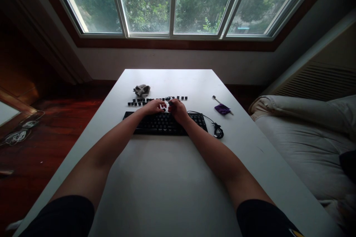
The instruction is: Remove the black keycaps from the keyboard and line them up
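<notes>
At the far half of the white table (167, 177), seen from the head camera, a black keyboard (167, 124) lies square to the person, its long edge running left to right. Both bare forearms reach straight out over the table, and the hands meet above the keyboard's far edge. The left hand (154, 106) lies palm down with its fingers drawn in toward the right hand (178, 111), whose fingers are curled and bunched. The fingertips of the two hands are close together. A small dark piece shows at the right fingertips and a pale spot shows between the hands, but both are too small to tell whether either is pinched.

Just beyond the hands, loose keycaps (140, 101) sit in short rows on the table, parallel to the keyboard and apart from it. A crumpled grey cloth (141, 90) lies behind the rows, to the left. The keyboard's cable (217, 130) is coiled at its right end. Farther right lie a purple pouch (222, 109) and a thin tool (216, 99) touching it. A bed (300, 133) stands along the table's right side, and a wide window (172, 3) fills the wall ahead.
</notes>
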{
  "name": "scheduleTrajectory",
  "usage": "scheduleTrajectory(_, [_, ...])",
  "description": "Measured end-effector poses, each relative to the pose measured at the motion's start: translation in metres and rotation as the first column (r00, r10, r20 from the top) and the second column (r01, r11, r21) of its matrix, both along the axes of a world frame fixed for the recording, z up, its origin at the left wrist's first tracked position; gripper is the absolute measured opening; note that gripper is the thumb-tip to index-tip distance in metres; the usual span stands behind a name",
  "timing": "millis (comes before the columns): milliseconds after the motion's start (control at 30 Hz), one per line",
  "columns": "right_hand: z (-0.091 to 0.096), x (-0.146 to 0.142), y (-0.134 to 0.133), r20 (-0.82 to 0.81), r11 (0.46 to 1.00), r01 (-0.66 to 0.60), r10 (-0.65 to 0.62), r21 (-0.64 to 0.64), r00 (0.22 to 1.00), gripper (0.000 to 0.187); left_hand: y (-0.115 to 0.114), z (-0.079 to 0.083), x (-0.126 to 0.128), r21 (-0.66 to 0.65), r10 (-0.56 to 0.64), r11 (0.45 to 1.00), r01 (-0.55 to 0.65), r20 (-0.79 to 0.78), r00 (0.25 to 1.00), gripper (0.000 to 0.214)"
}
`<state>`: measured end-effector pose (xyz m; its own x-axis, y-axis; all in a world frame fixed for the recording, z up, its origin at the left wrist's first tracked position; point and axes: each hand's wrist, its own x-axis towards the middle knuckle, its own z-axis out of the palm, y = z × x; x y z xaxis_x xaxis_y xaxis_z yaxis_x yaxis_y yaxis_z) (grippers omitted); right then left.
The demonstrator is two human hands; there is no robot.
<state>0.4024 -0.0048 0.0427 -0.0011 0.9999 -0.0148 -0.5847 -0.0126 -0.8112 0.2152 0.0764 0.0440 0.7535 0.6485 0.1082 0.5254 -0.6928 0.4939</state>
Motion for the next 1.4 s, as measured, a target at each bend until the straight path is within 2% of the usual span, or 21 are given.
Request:
scheduleTrajectory(133, [0.0,0.001,0.001,-0.01,1.0,0.014,-0.014,-0.023,1.0,0.017,0.0,-0.002,0.002,0.019,0.043,0.999,-0.042,-0.052,0.998,0.026])
scheduleTrajectory(333, [0.002,0.0,0.001,0.0,0.999,0.007,-0.007,-0.041,1.0,0.016,-0.001,-0.004,-0.002,0.155,0.149,0.979,-0.13,-0.117,0.982,0.031])
scheduleTrajectory(600, [0.003,0.0,0.0,0.011,0.999,-0.004,0.004,-0.036,1.0,0.016,-0.004,-0.002,-0.007,0.192,0.32,0.938,-0.289,-0.154,0.935,0.029])
scheduleTrajectory(800, [0.003,-0.001,-0.001,0.006,0.999,-0.012,0.012,-0.032,1.0,0.018,-0.009,0.002,-0.01,0.233,0.364,0.919,-0.318,-0.189,0.912,0.03])
scheduleTrajectory(1000, [0.004,-0.001,-0.001,0.011,0.999,-0.005,0.006,-0.037,1.0,0.018,-0.01,0.009,-0.016,0.202,0.349,0.93,-0.309,-0.214,0.912,0.031])
scheduleTrajectory(1233, [0.001,0.0,0.001,0.028,1.0,-0.008,0.008,-0.021,1.0,0.016,-0.009,0.011,-0.027,0.115,0.16,0.983,-0.142,-0.172,0.972,0.032])
scheduleTrajectory(1400, [0.0,0.001,0.0,0.024,1.0,-0.012,0.012,-0.013,1.0,0.017,-0.01,0.01,-0.027,0.141,0.134,0.983,-0.115,-0.139,0.981,0.028])
